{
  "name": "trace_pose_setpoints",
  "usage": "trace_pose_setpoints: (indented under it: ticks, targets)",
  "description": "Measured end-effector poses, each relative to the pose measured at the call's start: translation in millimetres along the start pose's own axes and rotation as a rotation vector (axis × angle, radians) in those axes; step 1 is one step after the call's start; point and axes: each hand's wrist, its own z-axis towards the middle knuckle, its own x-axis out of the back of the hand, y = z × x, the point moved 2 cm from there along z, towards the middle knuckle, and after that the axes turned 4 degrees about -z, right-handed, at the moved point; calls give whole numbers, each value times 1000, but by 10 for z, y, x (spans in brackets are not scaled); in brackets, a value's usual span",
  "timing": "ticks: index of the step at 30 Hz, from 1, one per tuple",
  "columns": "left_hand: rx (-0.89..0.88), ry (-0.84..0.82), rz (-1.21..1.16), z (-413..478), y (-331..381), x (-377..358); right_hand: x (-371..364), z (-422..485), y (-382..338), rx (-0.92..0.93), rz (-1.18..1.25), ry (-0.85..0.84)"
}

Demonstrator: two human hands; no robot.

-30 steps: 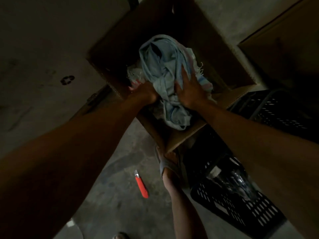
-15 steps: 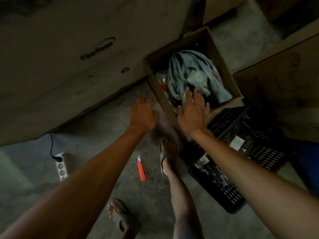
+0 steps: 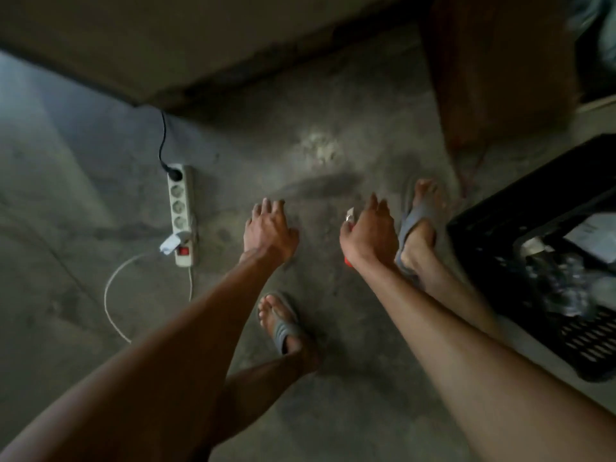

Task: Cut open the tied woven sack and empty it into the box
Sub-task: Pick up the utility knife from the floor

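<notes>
My right hand (image 3: pixel 370 238) is low over the concrete floor and lies over the red utility knife (image 3: pixel 349 215). Only the knife's metal tip and a bit of its red end show past the hand, so whether the fingers hold it is unclear. My left hand (image 3: pixel 270 231) hovers beside it, fingers spread and holding nothing. The brown cardboard box (image 3: pixel 500 68) stands at the top right, showing its side wall. A scrap of pale blue cloth (image 3: pixel 593 18) shows inside it at the frame's corner.
A white power strip (image 3: pixel 181 215) with a black plug and a white cable (image 3: pixel 111 295) lies on the floor at left. A black plastic crate (image 3: pixel 533 201) stands at right. My feet in grey sandals (image 3: pixel 283 328) are below the hands. A large cardboard sheet (image 3: pixel 166 45) leans along the back.
Both hands have left the cloth in the box and dropped to the floor. My view has swung down and left. The right hand now covers the red knife.
</notes>
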Motion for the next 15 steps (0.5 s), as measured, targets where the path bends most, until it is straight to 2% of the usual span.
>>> trace_pose_setpoints:
  ticks: [3,7,11,15]
  targets:
    - [40,-37,-35,344,-458,-749,-876,219,150,-95,-55,-48]
    - [54,-10,-91,788,-862,-1608,-1704,597,350,-190,-108,-32]
    - [63,26,-172,1069,-1082,-2159,-2184,919,538,-204,-169,-12]
    - [36,90,-184,1113,-1139,-2417,-2391,1030,604,-160,-214,28]
